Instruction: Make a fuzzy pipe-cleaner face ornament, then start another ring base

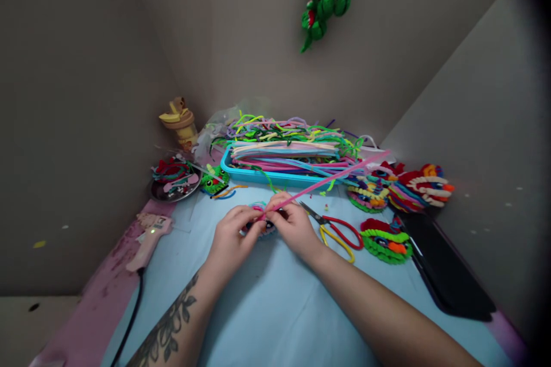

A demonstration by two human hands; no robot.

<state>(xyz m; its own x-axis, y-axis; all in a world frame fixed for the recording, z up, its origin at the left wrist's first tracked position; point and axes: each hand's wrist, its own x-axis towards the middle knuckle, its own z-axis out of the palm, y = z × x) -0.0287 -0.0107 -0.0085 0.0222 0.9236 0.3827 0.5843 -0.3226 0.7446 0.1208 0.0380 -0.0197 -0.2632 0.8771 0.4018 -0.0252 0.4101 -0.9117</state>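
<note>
Both hands meet near the middle of the table, fingers pinched on a pink pipe cleaner (331, 179). Its long free end slants up to the right, past the tray. My left hand (235, 235) closes thumb and forefinger on the near end. My right hand (295, 226) pinches the same pipe cleaner just beside it. Behind and under the fingers lies a small pipe-cleaner piece (269, 230) in light blue with dark eye-like spots, mostly hidden. Scissors (336, 229) with red and yellow handles lie partly open, right of my right hand.
A blue tray (267, 175) of pipe cleaners stands at the back. A glue gun (150, 241) and a metal bowl (161, 194) are on the left, near a green figure (214, 182). Finished-looking colourful pieces (386, 241) and a black flat object (445, 266) lie at right.
</note>
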